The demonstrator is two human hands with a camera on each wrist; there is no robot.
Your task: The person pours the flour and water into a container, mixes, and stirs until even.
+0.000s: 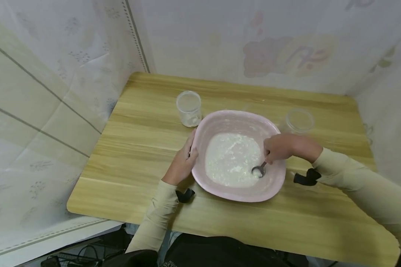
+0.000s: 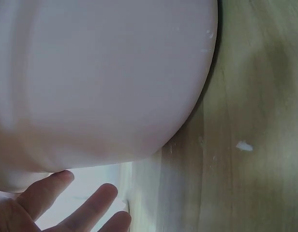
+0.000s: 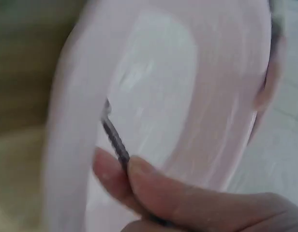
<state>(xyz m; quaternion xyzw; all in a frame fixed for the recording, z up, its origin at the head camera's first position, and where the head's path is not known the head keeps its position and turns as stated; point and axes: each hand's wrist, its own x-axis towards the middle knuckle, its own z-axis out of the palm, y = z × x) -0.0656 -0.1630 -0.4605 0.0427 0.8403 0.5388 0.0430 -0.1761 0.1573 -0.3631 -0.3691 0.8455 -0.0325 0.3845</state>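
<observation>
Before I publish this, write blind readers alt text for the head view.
A person's right hand holds a spoon in a pink basin of lumpy white liquid, while the left hand touches the basin's left side. The basin sits on a wood-grain table, one clear jar behind it at left, another jar at right.

Pale pink, white and honey yellow before me
I see my plain pale-pink oval plastic basin [image 1: 278, 178], its white milky liquid [image 1: 225, 159], my dark grey metal spoon [image 3: 116, 140], my cream fabric sleeves [image 1: 351, 172] and a black strap [image 1: 305, 178]. The rectangular wooden tabletop [image 1: 133, 148] is yellow-brown with streaked grain; the off-white wall sheeting [image 1: 200, 44] bears printed shapes (pink and yellow ones, rather faded).
</observation>
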